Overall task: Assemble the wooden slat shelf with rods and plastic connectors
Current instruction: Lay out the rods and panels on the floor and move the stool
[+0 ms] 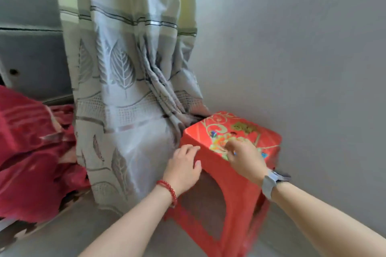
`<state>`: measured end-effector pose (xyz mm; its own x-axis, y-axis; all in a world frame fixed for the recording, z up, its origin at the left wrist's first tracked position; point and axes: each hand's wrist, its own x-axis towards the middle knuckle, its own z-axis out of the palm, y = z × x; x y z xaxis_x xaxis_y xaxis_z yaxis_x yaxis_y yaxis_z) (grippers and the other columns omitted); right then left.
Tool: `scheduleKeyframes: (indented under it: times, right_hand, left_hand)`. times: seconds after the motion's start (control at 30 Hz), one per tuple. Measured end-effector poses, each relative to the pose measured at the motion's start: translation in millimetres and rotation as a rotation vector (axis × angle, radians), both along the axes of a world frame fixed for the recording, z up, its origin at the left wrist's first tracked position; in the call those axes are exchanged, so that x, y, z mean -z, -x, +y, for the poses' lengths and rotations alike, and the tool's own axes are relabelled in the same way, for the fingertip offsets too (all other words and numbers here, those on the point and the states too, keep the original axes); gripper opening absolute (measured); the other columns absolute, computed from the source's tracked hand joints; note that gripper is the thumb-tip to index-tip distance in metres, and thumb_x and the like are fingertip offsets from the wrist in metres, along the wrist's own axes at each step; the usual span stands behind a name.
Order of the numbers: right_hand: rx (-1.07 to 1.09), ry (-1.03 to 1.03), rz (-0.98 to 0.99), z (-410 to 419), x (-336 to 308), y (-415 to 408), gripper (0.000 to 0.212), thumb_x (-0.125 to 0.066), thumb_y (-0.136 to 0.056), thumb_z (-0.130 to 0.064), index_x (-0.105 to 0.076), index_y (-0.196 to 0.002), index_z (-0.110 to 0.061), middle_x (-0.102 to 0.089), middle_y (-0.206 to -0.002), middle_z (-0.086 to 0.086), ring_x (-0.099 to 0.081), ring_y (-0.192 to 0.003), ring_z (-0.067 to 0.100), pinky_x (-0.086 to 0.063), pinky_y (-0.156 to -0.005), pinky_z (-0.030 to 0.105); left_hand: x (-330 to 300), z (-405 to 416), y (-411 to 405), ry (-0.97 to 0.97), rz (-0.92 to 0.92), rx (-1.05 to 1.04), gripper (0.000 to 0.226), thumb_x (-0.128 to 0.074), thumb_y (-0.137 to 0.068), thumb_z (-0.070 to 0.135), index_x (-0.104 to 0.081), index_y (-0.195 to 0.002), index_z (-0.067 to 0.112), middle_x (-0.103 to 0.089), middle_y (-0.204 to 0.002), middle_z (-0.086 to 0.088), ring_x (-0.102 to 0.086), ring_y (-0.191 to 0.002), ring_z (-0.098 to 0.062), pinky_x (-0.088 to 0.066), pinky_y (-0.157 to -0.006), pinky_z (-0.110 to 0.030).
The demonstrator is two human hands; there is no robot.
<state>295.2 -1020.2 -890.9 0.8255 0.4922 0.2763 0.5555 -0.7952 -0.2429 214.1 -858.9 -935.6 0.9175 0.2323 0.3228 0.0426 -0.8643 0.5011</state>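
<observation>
Red plastic is filling the lower middle of the view: a stool (229,165) with a printed floral and gold scroll pattern on its seat is standing on the pale floor (62,233), in the corner beside the grey wall (302,48). The left hand (183,165) is gripping the stool's near left corner, at about 9 o'clock of the seat, with fingers curling over the top edge and the thumb pressing on the side panel below. A red bead bracelet (168,191) is circling that wrist. The right hand (244,156) is lying over the seat's near edge at about 5 o'clock, fingers bent down onto the printed surface; motion blur is hiding whether it is actually clasping the rim, so I cannot tell if it is grasping or merely resting there. A grey smartwatch (271,181) is sitting on the right wrist.

At 10 o'clock from the stool a grey curtain (125,89) with a leaf pattern and dark stripes is hanging to the floor, its folds touching the stool's far left corner. At 9 o'clock of the view a dark red patterned fabric (31,152) is lying heaped by the curtain.

The wooden slats, rods and plastic connectors are not appearing anywhere in this view.
</observation>
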Motion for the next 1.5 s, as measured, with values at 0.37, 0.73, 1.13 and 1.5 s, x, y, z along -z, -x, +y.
scheduleKeyframes:
  times: [0.37,0.73,1.13,1.5]
  right_hand:
    - [-0.178,-0.119,-0.384,-58,49,-49,0.015,-0.054,-0.085,-0.009,-0.057,-0.099,-0.008,-0.062,-0.086,0.007,-0.05,-0.078,0.024,-0.052,-0.059,0.039]
    - [-0.665,-0.763,0.038,53,27,45,0.033,-0.053,-0.086,-0.021,-0.06,-0.115,-0.006,-0.055,-0.106,0.003,-0.054,-0.099,0.003,-0.04,-0.087,0.011]
    - [-0.267,-0.95,1.34,194,191,204,0.026,-0.059,-0.09,-0.012,-0.055,-0.116,-0.006,-0.06,-0.085,0.004,-0.044,-0.055,0.005,-0.034,-0.048,0.016]
    - [-0.239,-0.272,0.795,144,315,251,0.023,-0.038,-0.098,-0.024,-0.06,-0.102,-0.016,-0.05,-0.056,-0.001,-0.045,-0.048,0.005,-0.038,-0.059,0.027]
  left_hand:
    - [19,-53,-80,-0.25,0.312,0.237,0.059,-0.043,-0.097,0.034,-0.015,-0.148,0.037,0.0,-0.158,0.012,0.01,-0.145,-0.014,-0.018,-0.115,-0.05]
    - [19,61,52,0.062,-0.058,-0.125,0.067,-0.058,-0.09,0.024,-0.024,-0.147,0.027,-0.02,-0.151,0.009,-0.015,-0.141,-0.009,-0.013,-0.116,-0.028]
    - [181,85,277,0.762,0.287,-0.403,0.021,-0.04,-0.1,0.02,-0.047,-0.081,0.021,-0.046,-0.059,0.005,-0.047,-0.044,0.001,-0.05,-0.062,-0.034]
    - [312,58,365,0.559,0.756,-0.283,0.056,-0.043,-0.096,0.044,-0.03,-0.145,0.018,-0.031,-0.149,-0.002,-0.032,-0.136,-0.019,-0.032,-0.111,-0.038]
